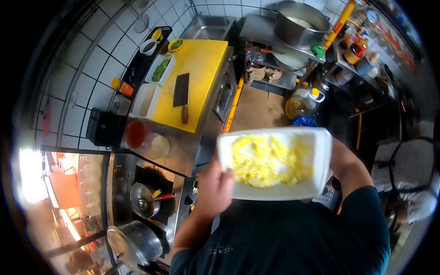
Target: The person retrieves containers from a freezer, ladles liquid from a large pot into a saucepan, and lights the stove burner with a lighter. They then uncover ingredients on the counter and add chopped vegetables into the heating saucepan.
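Observation:
A white rectangular container (321,174) is held up in front of my chest. Inside lie many small yellow and whitish chopped pieces (266,160), whose kind I cannot make out. My left hand (219,185) grips the container's left end, the thumb over the rim. At the right end, my right hand (338,158) sits against or behind the wall; the container hides its fingers. To the left, a cleaver (182,91) with a wooden handle lies on a yellow cutting board (201,64).
White tubs of chopped greens (161,69) line the board's far-left side. A pan (143,200) and a large lidded pot (135,243) stand lower left. An oil jug (302,103) and a big pot (300,23) are at upper right. Another person (403,165) is at right.

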A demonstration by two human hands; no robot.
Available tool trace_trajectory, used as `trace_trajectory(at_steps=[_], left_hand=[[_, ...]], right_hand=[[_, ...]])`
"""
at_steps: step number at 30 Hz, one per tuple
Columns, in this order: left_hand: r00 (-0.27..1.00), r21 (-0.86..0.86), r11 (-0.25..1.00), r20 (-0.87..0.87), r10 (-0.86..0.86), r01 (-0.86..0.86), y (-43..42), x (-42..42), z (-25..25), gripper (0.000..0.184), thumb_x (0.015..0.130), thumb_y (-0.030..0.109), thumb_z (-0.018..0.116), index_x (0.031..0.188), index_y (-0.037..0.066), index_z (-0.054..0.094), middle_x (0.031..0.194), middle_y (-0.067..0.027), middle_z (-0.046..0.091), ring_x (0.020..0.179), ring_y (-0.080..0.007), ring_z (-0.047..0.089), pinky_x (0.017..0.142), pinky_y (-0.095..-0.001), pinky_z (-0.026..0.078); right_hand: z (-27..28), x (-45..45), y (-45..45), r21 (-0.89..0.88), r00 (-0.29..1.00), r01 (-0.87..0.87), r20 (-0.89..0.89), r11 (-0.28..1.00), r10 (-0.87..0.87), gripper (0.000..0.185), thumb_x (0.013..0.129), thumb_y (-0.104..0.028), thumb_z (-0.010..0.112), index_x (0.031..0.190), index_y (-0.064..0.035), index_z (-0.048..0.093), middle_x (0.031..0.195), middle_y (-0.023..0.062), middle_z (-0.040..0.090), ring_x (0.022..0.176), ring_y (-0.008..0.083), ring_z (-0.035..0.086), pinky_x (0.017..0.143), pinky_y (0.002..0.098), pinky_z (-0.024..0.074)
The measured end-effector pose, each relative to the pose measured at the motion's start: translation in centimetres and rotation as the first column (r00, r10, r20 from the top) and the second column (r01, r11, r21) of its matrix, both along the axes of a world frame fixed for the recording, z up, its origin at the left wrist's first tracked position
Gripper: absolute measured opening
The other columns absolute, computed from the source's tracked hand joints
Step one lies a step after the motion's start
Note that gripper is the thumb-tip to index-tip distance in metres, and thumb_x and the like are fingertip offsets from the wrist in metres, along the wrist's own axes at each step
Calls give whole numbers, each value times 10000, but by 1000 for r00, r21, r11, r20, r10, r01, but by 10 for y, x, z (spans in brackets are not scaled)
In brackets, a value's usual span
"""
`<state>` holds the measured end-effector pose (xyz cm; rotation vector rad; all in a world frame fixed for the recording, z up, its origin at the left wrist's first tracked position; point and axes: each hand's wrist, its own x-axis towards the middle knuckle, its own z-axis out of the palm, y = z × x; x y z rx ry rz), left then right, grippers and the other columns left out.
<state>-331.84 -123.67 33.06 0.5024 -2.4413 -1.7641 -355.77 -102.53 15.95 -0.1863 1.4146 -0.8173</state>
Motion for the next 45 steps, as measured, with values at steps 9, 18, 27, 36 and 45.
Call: trace_trajectory(at_steps=[9,18,27,36,45], left_hand=[[728,-15,735,-147,670,-678,-106,-155,-96,285,930,118,458,1129,-26,603,1108,-189,667,1042,-299,640,825,-412,503],[641,92,637,200,741,-765,-221,-342,-251,337,916,236,529,1053,-60,614,1036,-280,677,846,-407,685,772,-467,541],[674,-361,653,86,734,-666,-277,-412,-285,571,901,288,633,1341,-56,519,1338,-284,544,1284,-427,480,1091,-471,379],[569,-878,430,249,784,-209,-191,-251,-290,683,828,52,540,1499,137,447,1268,-176,548,1212,-352,486,1081,-526,332],[530,-840,404,171,831,-362,-113,-239,-264,570,887,56,572,1449,80,480,967,-164,543,885,-350,589,686,-446,569]], right_hand=[[16,-193,-57,-4,979,-203,-16,979,203,602,1024,-471,504,1399,0,514,1365,126,562,1244,217,515,1069,361,396],[21,-330,-117,70,979,-199,-23,977,201,607,1025,-471,500,1405,2,507,1376,130,556,1259,220,508,1079,362,390],[27,-415,-202,136,973,-228,10,964,229,612,1027,-471,497,1411,4,500,1387,134,549,1274,223,502,1090,364,384],[6,-469,-295,94,895,-447,57,890,443,616,1028,-471,493,1418,7,493,1398,139,543,1289,226,495,1100,365,378],[4,-476,-363,89,716,-698,86,710,693,621,1030,-471,489,1424,9,486,1408,143,537,1305,230,489,1110,366,372]])
